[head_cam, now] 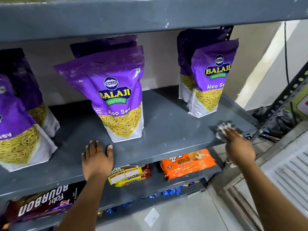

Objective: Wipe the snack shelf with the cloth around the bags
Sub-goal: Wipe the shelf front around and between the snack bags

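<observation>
The grey snack shelf (168, 120) holds purple Aloo Sev bags: a middle bag (116, 95), a right bag (211, 77) and left bags (18, 124), each with another bag behind it. My right hand (238, 145) presses a crumpled white-and-dark cloth (225, 129) on the shelf's front right corner, in front of the right bag; it is blurred. My left hand (96, 157) lies flat on the shelf's front edge, just below the middle bag, fingers spread and holding nothing.
An upper grey shelf (133, 15) overhangs the bags. Below sit an orange cookie pack (188, 164), a yellow-red biscuit pack (128, 175) and a dark Bourbon pack (41, 205). A perforated upright (286, 97) and black bags (280, 120) stand at the right.
</observation>
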Tool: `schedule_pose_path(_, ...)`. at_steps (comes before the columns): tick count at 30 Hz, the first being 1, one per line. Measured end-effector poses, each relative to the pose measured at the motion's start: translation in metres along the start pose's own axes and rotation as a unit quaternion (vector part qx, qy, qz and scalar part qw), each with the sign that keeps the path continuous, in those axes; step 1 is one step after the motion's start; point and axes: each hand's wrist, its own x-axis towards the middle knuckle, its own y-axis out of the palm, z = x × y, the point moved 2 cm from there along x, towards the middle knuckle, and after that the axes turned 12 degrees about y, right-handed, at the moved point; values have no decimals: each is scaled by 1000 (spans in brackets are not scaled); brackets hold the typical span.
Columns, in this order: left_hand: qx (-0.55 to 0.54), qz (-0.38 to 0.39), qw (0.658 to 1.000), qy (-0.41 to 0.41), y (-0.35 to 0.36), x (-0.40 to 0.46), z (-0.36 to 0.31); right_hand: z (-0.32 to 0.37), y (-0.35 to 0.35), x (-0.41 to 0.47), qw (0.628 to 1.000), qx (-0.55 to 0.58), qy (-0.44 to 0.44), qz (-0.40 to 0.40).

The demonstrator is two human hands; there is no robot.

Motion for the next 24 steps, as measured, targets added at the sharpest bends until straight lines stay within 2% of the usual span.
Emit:
schedule_pose_path(1,4,-2,1000,-2,0,-3,0,-2,-7,0,999,32,21,-25)
schedule_pose_path(3,8,-5,1000,-7,0,-7,-1,26,-4,-28,996,63,-14,-60)
schedule_pose_path(4,11,-6,1000,-7,-1,-8,-1,50,4,-52,996,61,-57,-42)
schedule_pose_path(6,16,-3,1000,-1,-1,-8,0,96,34,-109,982,-28,-182,49)
schedule_pose_path(8,16,-3,1000,11,-1,-8,0,107,60,-128,960,-66,-261,76)
schedule_pose_path(14,21,8,999,46,-6,-18,8,20,27,-25,993,-48,-103,12)
schedule_pose_path(17,5,-5,998,56,-10,-28,28,17,10,-13,998,-33,-56,-10)
schedule_pose_path(20,3,-8,999,47,-19,-43,61,51,15,-41,994,-85,-74,8)
schedule_pose_path(24,14,-10,1000,27,-36,-51,107,119,48,-125,979,-121,-150,61)
